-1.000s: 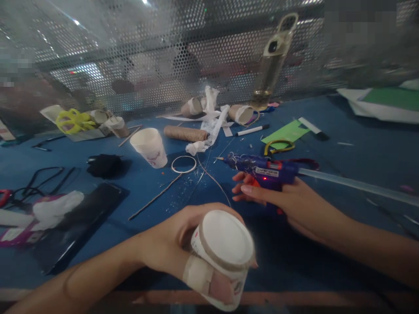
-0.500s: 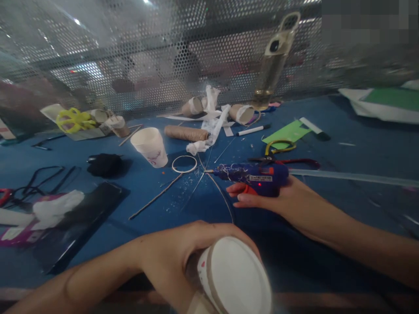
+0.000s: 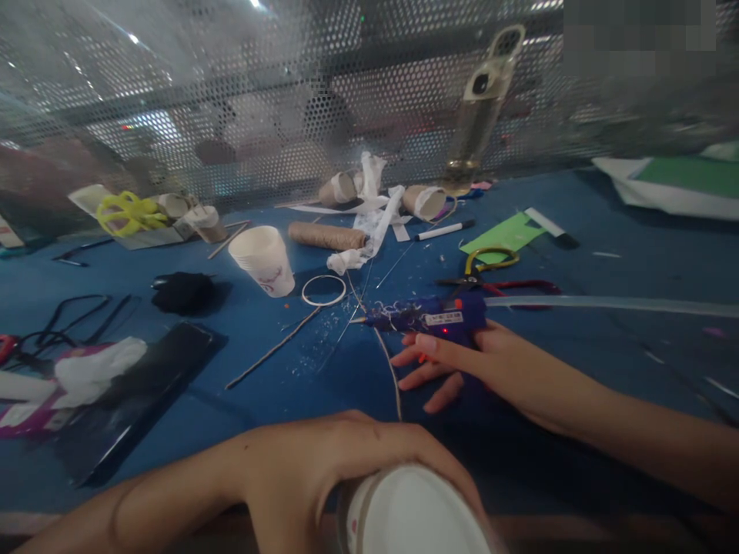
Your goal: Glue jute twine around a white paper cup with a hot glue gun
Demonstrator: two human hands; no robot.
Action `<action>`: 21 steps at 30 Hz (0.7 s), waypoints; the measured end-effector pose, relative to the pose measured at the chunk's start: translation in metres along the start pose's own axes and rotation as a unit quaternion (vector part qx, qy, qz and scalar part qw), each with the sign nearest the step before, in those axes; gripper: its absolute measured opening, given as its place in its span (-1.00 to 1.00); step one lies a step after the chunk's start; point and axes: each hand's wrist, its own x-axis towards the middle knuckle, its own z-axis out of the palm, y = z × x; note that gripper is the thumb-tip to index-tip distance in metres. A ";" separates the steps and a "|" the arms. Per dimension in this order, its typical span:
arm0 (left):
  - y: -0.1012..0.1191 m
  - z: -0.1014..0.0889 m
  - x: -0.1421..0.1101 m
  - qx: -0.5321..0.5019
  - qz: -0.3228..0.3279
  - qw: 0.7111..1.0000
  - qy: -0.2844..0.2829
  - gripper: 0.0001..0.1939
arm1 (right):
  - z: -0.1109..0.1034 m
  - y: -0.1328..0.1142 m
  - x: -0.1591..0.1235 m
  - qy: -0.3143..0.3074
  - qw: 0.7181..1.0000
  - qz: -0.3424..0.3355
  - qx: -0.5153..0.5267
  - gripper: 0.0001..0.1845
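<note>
My left hand (image 3: 340,469) is wrapped round a white paper cup (image 3: 424,515) near the front edge of the table. The cup's round white end faces up, a brown band runs beside that end, and its lower part is out of frame. A blue hot glue gun (image 3: 427,314) is in my right hand (image 3: 467,362), its nozzle pointing left and its red light lit. The fingers are loosely bent at the orange trigger. From the gun's back a long clear glue stick (image 3: 612,305) sticks out to the right. Below the nozzle lies a twine-covered strip (image 3: 391,369).
A second paper cup (image 3: 265,261), a white ring (image 3: 324,291), a twine spool (image 3: 327,235) and pliers (image 3: 470,278) lie beyond my hands. Yellow scissors (image 3: 132,213) are at the back left, with a dark flat case (image 3: 150,400) nearer. A phone (image 3: 488,100) stands against the perforated metal screen.
My right hand has moved the glue gun slightly left and down, and its fingers have loosened. My left hand and the cup have lowered a little toward the bottom edge.
</note>
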 end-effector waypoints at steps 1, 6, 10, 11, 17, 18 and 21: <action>0.004 0.000 0.000 -0.005 -0.009 1.000 -0.007 -0.38 | 0.000 0.000 -0.001 -0.021 1.000 0.012 -0.009 -0.51; 0.018 0.004 0.003 0.007 -0.009 1.000 0.005 -0.25 | 0.003 0.001 -0.009 -0.085 0.995 0.057 -0.018 -0.42; 0.020 0.009 0.006 -0.062 -0.010 0.997 0.038 -0.12 | 0.005 0.000 -0.012 -0.085 0.996 0.037 -0.001 -0.43; 0.021 0.010 0.007 -0.076 0.001 0.996 0.046 -0.14 | 0.005 -0.001 -0.012 -0.085 0.996 0.034 0.011 -0.43; 0.016 0.009 0.004 -0.058 0.011 0.998 0.011 -0.10 | 0.007 -0.002 -0.009 -0.105 0.990 0.028 0.095 -0.48; 0.014 0.008 0.003 -0.046 0.004 0.999 -0.001 -0.08 | 0.007 -0.002 -0.008 -0.105 0.989 0.018 0.105 -0.50; 0.009 0.006 -0.001 -0.032 -0.011 0.998 -0.057 -0.10 | 0.005 -0.003 -0.005 -0.080 0.993 -0.009 0.086 -0.51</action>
